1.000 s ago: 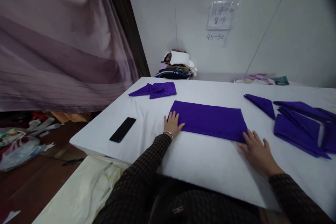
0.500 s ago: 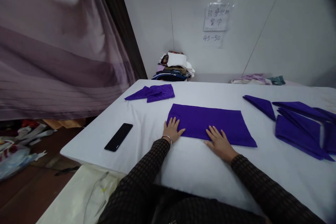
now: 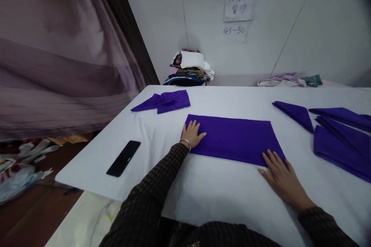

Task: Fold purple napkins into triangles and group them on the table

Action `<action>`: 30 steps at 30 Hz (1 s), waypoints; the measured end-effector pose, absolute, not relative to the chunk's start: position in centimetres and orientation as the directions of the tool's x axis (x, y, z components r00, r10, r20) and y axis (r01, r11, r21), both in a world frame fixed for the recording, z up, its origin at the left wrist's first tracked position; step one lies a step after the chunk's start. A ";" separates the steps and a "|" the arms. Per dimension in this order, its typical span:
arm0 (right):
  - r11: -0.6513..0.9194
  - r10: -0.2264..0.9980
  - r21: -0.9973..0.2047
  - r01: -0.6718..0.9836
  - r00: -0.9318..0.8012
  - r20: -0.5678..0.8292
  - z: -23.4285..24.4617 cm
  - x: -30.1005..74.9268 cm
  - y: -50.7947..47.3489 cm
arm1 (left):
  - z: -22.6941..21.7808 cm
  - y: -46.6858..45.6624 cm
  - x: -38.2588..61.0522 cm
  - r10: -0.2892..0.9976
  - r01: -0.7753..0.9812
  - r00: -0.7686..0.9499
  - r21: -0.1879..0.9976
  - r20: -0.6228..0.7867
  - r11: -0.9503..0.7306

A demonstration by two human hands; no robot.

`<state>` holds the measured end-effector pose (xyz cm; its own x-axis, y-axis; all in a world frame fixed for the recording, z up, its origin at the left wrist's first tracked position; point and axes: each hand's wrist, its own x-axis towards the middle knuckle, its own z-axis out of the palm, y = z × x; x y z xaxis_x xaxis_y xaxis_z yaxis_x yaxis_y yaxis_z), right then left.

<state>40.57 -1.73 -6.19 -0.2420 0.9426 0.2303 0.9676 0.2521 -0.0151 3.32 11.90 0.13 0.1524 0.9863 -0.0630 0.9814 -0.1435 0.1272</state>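
A purple napkin (image 3: 232, 135), folded into a long rectangle, lies flat on the white-covered table (image 3: 220, 189) before me. Resting on its left end is my left hand (image 3: 191, 134), fingers spread and palm down. At the near right corner, my right hand (image 3: 282, 177) lies flat with its fingertips on the cloth. Neither hand grips anything. More purple napkins (image 3: 342, 146), some folded to points, lie farther right, and a folded triangle (image 3: 295, 115) sits beside them. Two purple pieces (image 3: 174, 101) overlap at the far left.
A black phone (image 3: 123, 158) lies on the table's left side. Behind the table are a pile of folded clothes (image 3: 189, 67) and some loose cloths (image 3: 286, 80) along the wall. A mauve curtain (image 3: 58, 54) hangs at left, with plastic bags (image 3: 20, 181) on the floor below.
My right hand has slid rightward along the napkin's near edge to its right corner. My left hand stays on the left end, slightly higher. The view has shifted a little.
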 end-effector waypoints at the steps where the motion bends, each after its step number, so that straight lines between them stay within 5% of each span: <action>1: 0.256 0.939 -0.013 0.966 -0.246 0.239 -6.2 40.5 -1.7 | 0.2 12.9 3.4 0.986 0.984 0.147 0.116 -0.080 -0.137; 7: 0.271 0.933 -0.033 0.962 -0.254 0.254 -6.4 40.7 -1.8 | -0.8 16.7 2.4 0.983 0.993 0.096 0.087 -0.157 -0.083; 24: 0.244 0.955 -0.080 0.967 -0.225 0.195 -5.8 40.3 -1.9 | -1.8 16.8 1.8 0.990 0.990 0.113 0.099 -0.088 -0.104; 30: 0.200 0.980 -0.152 0.968 -0.194 0.048 -4.1 40.1 -1.4 | -1.1 15.9 1.8 0.987 0.986 0.153 0.072 -0.040 -0.150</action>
<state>40.12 -1.38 -4.12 -0.1945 0.9797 0.0482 0.9681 0.1996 -0.1516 1.75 15.88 -1.07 0.1534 0.9874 -0.0401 0.9860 -0.1503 0.0723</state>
